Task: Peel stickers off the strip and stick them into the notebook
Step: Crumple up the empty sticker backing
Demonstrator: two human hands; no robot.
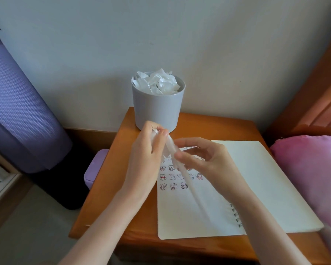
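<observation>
The translucent sticker strip [187,180] hangs in the air over the open spiral notebook [256,178], blurred along its lower length. The left hand [147,155] pinches its upper end with curled fingers, and the right hand [204,161] pinches it just below. Rows of small bear stickers [172,176] fill the notebook's left page. The notebook lies on the orange table [208,127]. Behind the hands stands a grey bin [157,109] heaped with crumpled white paper [157,83]. A pink pillow [310,173] lies to the right.

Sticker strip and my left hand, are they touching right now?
Touching. The head view shows the left hand pinching the sticker strip at its upper end between thumb and fingertips, with no gap visible.
</observation>
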